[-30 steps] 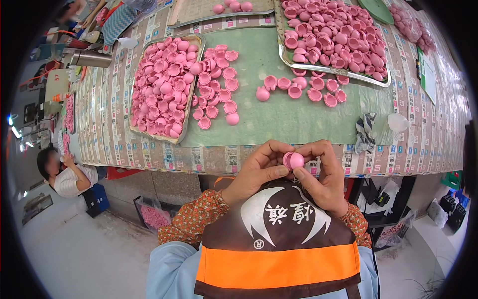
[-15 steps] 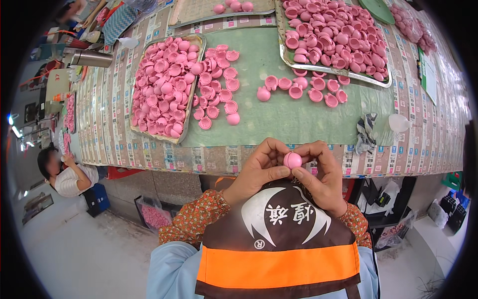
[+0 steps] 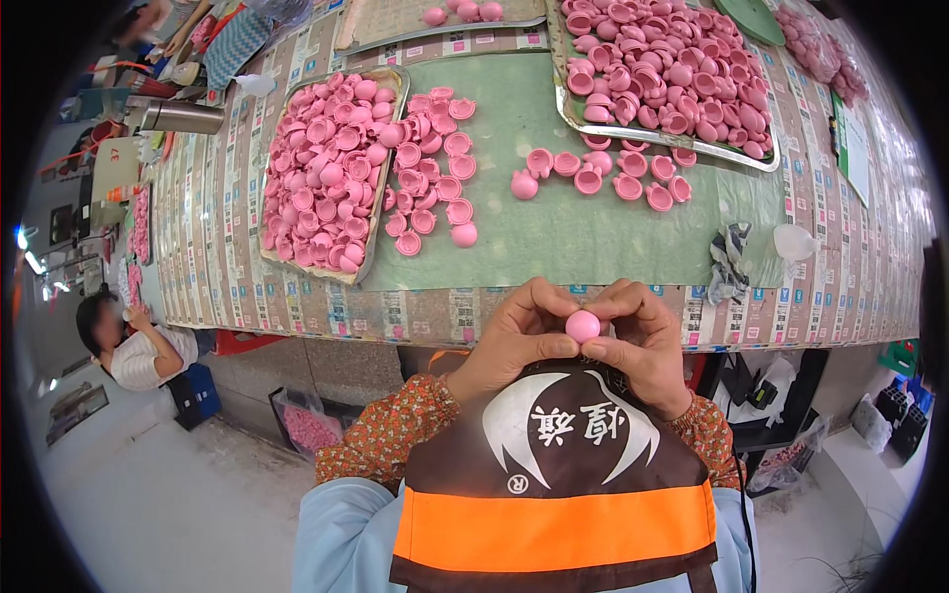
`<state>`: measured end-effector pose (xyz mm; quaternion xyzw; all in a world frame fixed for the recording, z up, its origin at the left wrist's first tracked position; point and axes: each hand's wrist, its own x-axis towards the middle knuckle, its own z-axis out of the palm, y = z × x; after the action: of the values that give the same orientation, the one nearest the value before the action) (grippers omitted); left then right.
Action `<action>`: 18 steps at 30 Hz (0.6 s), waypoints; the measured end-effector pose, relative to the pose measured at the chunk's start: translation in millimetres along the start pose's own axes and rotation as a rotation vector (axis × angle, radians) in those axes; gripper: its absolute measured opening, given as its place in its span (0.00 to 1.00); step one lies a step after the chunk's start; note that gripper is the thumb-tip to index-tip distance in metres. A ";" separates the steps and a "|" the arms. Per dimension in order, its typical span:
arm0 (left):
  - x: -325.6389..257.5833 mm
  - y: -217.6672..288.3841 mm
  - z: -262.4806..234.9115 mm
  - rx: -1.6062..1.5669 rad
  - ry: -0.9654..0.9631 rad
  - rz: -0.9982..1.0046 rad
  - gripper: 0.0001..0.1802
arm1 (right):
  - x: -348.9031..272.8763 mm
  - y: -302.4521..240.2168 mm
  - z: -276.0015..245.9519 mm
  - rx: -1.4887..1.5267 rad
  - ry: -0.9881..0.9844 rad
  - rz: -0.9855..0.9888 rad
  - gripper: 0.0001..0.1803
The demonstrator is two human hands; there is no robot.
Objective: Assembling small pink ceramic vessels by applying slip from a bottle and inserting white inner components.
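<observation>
Between the fingertips of both hands is a small pink plastic ball [image 3: 583, 326], held over the front edge of the table. My left hand [image 3: 516, 331] pinches it from the left, thumb below and fingers above. From the other side my right hand [image 3: 641, 331] grips it the same way. The ball's visible face is smooth and rounded; its far side is hidden. Loose pink half-shells with small tabs [image 3: 589, 178] lie on the green mat [image 3: 504, 252] in front of the hands. More half-shells [image 3: 423, 183] are gathered farther left on the mat.
A metal tray [image 3: 368, 262] heaped with pink shells stands at left, a second tray [image 3: 727, 158] at far right. Another tray [image 3: 445, 38] sits at the back. A crumpled cloth [image 3: 730, 262] and a translucent cup [image 3: 794, 242] lie right. One person [image 3: 138, 341] works at far left.
The pink ball has turned in my fingers: the seam line seen before is now out of sight, and a smooth side faces up. Both hands keep their hold.
</observation>
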<state>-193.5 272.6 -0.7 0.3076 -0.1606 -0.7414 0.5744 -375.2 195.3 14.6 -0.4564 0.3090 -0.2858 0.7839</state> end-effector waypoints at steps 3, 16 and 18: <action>-1.9 -2.1 -2.8 -0.007 0.005 -0.012 0.16 | 2.9 1.5 -3.6 -0.029 -0.032 -0.056 0.17; -1.5 8.8 1.3 0.207 0.005 -0.084 0.18 | 10.3 -13.1 5.8 -0.922 0.043 -0.581 0.24; -2.6 11.2 2.8 0.174 0.009 -0.093 0.20 | 10.2 -11.4 6.7 -0.900 0.088 -0.571 0.25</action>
<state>-186.4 271.5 8.8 0.3668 -0.2072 -0.7491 0.5112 -365.5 186.7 25.2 -0.8010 0.2970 -0.3459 0.3879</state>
